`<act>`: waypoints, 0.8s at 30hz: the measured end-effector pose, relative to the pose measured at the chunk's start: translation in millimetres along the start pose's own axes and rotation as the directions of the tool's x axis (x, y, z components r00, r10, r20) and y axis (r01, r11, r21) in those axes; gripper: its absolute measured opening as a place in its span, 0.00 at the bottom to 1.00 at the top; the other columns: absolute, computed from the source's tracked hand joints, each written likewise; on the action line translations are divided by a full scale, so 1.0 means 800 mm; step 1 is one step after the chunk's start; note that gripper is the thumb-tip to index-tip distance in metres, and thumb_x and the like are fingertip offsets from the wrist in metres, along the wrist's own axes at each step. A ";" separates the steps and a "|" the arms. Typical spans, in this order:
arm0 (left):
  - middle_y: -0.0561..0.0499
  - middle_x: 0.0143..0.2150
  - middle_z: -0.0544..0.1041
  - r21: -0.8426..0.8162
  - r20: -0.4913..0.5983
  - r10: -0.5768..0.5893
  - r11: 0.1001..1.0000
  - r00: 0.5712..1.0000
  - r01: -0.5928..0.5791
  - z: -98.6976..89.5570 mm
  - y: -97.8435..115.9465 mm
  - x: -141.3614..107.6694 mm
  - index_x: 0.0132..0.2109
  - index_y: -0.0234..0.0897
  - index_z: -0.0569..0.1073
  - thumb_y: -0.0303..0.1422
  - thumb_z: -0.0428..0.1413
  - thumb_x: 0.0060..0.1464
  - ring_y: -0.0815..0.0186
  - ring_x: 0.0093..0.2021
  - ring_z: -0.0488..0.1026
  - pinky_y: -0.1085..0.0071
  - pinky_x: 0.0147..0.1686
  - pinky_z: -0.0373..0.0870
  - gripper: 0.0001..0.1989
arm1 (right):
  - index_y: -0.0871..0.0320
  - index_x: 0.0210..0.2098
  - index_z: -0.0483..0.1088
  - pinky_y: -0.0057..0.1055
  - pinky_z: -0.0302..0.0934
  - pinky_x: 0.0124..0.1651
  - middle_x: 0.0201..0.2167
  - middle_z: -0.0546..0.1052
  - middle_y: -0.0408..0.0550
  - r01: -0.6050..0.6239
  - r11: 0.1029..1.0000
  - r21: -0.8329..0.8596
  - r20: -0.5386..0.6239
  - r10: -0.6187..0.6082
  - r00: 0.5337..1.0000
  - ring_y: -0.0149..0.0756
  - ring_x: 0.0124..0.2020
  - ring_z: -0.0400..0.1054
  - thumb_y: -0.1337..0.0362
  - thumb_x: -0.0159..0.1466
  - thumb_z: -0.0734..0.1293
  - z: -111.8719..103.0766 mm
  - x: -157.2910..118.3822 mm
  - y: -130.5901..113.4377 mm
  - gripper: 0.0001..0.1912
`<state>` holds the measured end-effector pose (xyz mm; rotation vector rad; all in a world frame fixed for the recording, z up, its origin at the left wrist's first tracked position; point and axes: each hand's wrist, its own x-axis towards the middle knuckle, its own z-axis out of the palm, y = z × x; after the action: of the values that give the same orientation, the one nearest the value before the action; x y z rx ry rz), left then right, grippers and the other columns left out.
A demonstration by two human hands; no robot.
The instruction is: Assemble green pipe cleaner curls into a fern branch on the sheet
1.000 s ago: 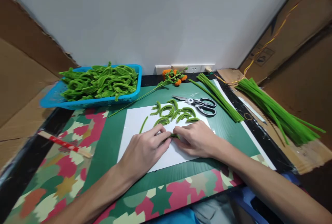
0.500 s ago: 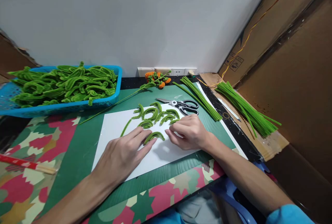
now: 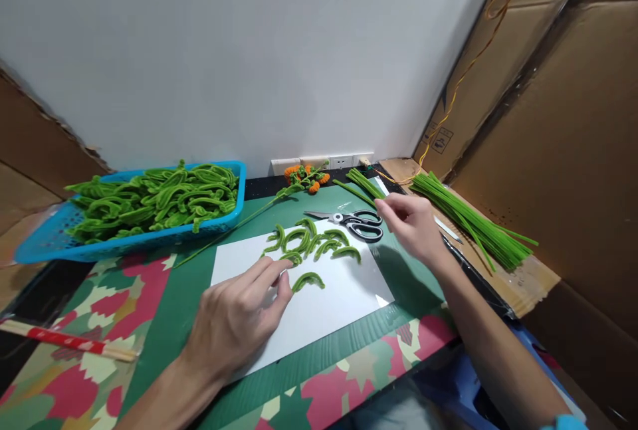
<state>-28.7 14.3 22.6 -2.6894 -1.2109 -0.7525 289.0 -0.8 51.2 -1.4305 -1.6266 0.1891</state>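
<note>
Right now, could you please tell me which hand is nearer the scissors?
Right: the right hand is just to the right of the scissors; the left hand is farther off, over the white paper.

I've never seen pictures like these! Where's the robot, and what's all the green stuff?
There's no robot, just a person's left hand and right hand. One camera, worn on the head, looks forward and down. The left one is at some curled green pieces on a white sheet over a green mat. The right one hovers by straight green stems. I can't tell if either holds anything. Nearby are scissors, an orange flower sprig and a blue basket of fuzzy green strips.
</note>
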 end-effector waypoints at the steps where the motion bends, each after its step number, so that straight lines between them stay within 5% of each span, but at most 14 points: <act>1: 0.51 0.44 0.86 0.015 0.029 -0.029 0.999 0.999 0.029 -0.002 -0.003 0.002 0.48 0.41 0.79 0.33 0.49 0.70 0.62 0.32 0.82 0.66 0.29 0.66 0.13 | 0.57 0.27 0.70 0.29 0.52 0.25 0.19 0.70 0.42 -0.112 0.989 0.100 0.115 0.100 0.988 0.29 0.19 0.59 0.47 0.75 0.62 -0.011 0.001 0.000 0.25; 4: 0.51 0.43 0.86 0.095 0.136 -0.174 0.982 0.975 0.162 -0.013 -0.016 0.013 0.48 0.42 0.79 0.34 0.49 0.69 0.58 0.32 0.82 0.65 0.29 0.63 0.13 | 0.58 0.33 0.74 0.29 0.54 0.24 0.23 0.75 0.44 -0.312 0.943 0.117 0.205 0.285 0.937 0.31 0.19 0.61 0.43 0.71 0.66 -0.043 -0.008 0.013 0.24; 9: 0.45 0.33 0.84 0.296 0.303 -0.473 0.872 0.827 0.390 -0.038 -0.044 0.031 0.38 0.41 0.77 0.41 0.49 0.67 0.49 0.35 0.82 0.65 0.28 0.57 0.15 | 0.54 0.34 0.79 0.33 0.61 0.32 0.30 0.81 0.48 -0.302 0.896 -0.327 0.158 0.367 0.917 0.41 0.27 0.72 0.46 0.65 0.69 -0.076 -0.045 0.072 0.19; 13: 0.40 0.32 0.83 0.337 0.360 -0.562 0.823 0.745 0.458 -0.041 -0.058 0.027 0.34 0.40 0.75 0.45 0.49 0.65 0.45 0.37 0.81 0.63 0.32 0.61 0.18 | 0.51 0.33 0.80 0.37 0.62 0.29 0.26 0.81 0.49 -0.385 0.814 -0.435 0.045 0.446 0.894 0.47 0.25 0.74 0.40 0.61 0.65 -0.078 -0.069 0.104 0.23; 18: 0.42 0.32 0.81 0.213 0.431 -0.485 0.874 0.761 0.437 -0.027 -0.059 0.014 0.34 0.41 0.73 0.43 0.55 0.58 0.46 0.35 0.79 0.63 0.32 0.60 0.11 | 0.50 0.37 0.80 0.39 0.60 0.27 0.25 0.80 0.52 -0.484 0.718 -0.500 -0.150 0.479 0.865 0.53 0.27 0.75 0.38 0.62 0.61 -0.065 -0.088 0.098 0.26; 24: 0.43 0.32 0.81 0.230 0.437 -0.460 0.888 0.773 0.398 -0.026 -0.066 0.013 0.36 0.41 0.72 0.32 0.53 0.57 0.48 0.35 0.79 0.64 0.31 0.58 0.04 | 0.51 0.33 0.79 0.40 0.63 0.29 0.29 0.81 0.52 -0.394 0.781 -0.485 -0.053 0.423 0.904 0.52 0.29 0.75 0.41 0.60 0.65 -0.061 -0.098 0.115 0.22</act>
<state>-69.4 51.8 39.9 -2.5925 -1.9601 0.0007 378.6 -59.9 -22.1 -2.1898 -1.4417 0.0668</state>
